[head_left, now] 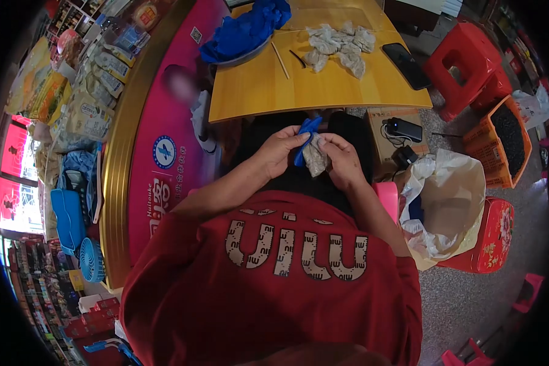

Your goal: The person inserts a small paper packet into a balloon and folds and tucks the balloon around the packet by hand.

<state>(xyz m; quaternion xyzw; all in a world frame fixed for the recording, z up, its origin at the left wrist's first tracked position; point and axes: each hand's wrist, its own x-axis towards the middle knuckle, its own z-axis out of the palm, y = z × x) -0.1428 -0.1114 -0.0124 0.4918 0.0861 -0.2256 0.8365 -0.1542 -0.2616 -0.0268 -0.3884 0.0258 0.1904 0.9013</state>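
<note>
Over my lap, just below the table's front edge, my left hand [281,148] pinches a blue cloth [308,129] between thumb and fingers. Beside it my right hand [343,160] holds a small clear bag with greyish contents [316,160]. Cloth and bag touch each other between my hands. Several similar small bags [341,44] lie in a pile on the yellow table [256,91]. A bowl [245,57] heaped with blue cloth [244,30] stands at the table's left. A thin stick [280,60] and a short dark strip [297,58] lie between bowl and pile.
A black phone [406,66] lies at the table's right edge. Right of my lap are a cardboard box [381,137] with a black device [404,129] and a lined bin [451,213]. Red stools [463,67] and an orange crate [485,149] stand farther right. A pink counter [165,116] borders the left.
</note>
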